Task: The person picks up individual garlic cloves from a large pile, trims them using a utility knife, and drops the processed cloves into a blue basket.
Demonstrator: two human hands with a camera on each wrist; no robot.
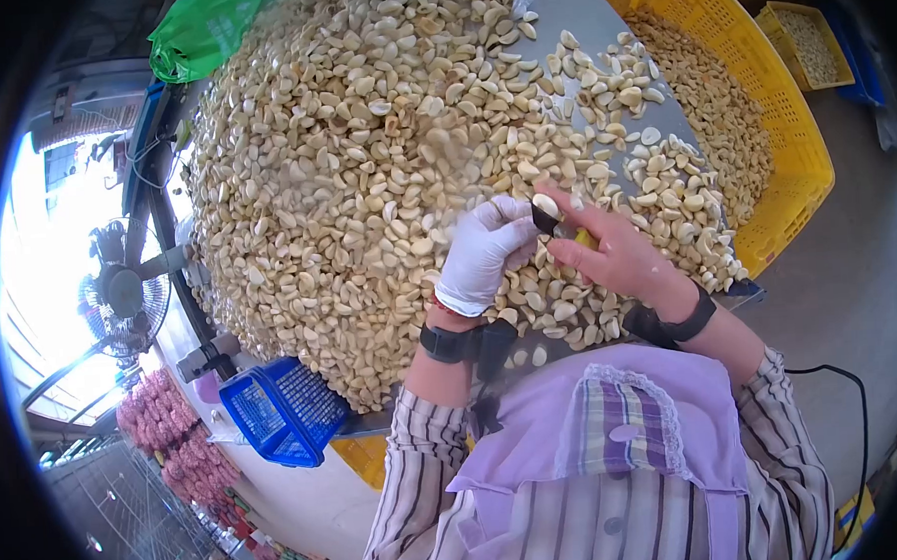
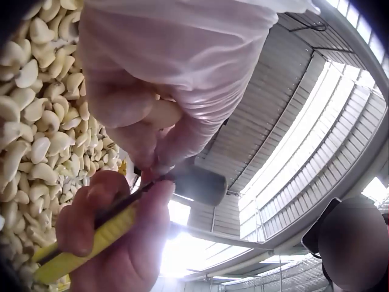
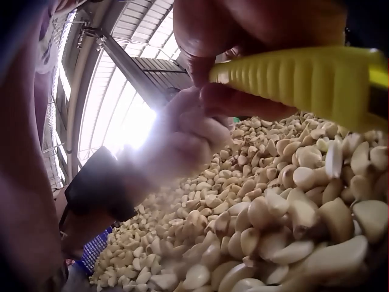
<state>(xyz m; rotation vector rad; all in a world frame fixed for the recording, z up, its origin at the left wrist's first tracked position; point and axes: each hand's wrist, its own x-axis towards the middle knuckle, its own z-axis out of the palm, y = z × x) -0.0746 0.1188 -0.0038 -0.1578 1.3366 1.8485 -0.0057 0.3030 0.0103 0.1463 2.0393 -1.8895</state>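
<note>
My left hand, in a thin white glove, pinches a pale garlic clove over the front of a large heap of garlic cloves. Bare, my right hand grips a knife by its ribbed yellow handle. The knife's dark, broad blade reaches to the left fingertips, close beside the clove. In the head view both hands meet just above the heap, the left fingers hiding part of the clove. Black bands circle both wrists.
At the right stands a yellow crate full of small tan pieces, a smaller yellow basket beyond it. A blue basket sits at the table's left front edge. A green bag lies at the back left, above a fan.
</note>
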